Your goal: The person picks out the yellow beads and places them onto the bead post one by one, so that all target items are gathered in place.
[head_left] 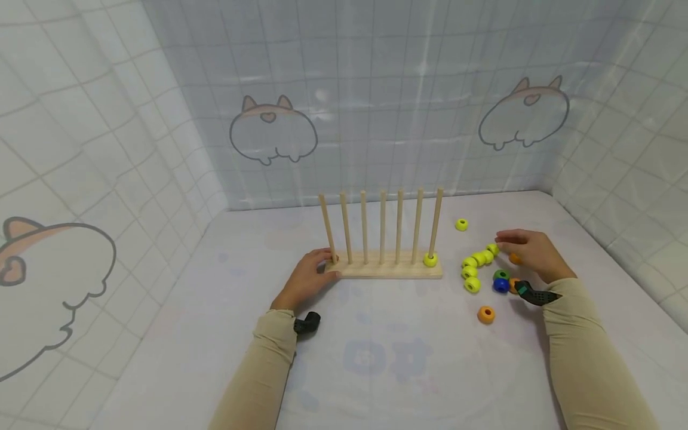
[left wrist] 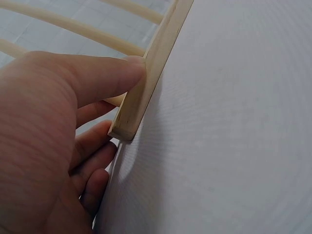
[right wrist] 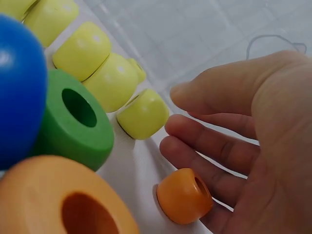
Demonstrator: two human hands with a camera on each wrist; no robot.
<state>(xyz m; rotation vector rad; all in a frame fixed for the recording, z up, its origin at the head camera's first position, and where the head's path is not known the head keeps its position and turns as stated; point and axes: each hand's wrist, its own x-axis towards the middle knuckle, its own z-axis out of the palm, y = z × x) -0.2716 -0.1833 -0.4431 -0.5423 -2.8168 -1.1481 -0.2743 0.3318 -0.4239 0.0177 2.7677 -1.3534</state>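
Note:
My left hand (head_left: 307, 279) grips the left end of a wooden peg rack (head_left: 384, 272), thumb (left wrist: 114, 78) on the front edge of its base and fingers behind. Several upright pegs stand on the rack, and a yellow bead (head_left: 430, 260) sits at the foot of the rightmost one. Over on the right, my right hand (head_left: 533, 255) reaches to the far end of a curved row of yellow beads. Its thumb and fingertips are spread right beside the end bead (right wrist: 144, 114), with nothing held between them. An orange bead (right wrist: 184, 196) lies beneath those fingers.
A green bead (head_left: 501, 275), a blue bead (head_left: 501, 285) and another orange bead (head_left: 513, 286) cluster near the right wrist. Closer to me lies one more orange bead (head_left: 486, 315). A single yellow bead (head_left: 461, 224) lies farther back. Tiled-pattern sheeting (head_left: 365, 119) encloses the table.

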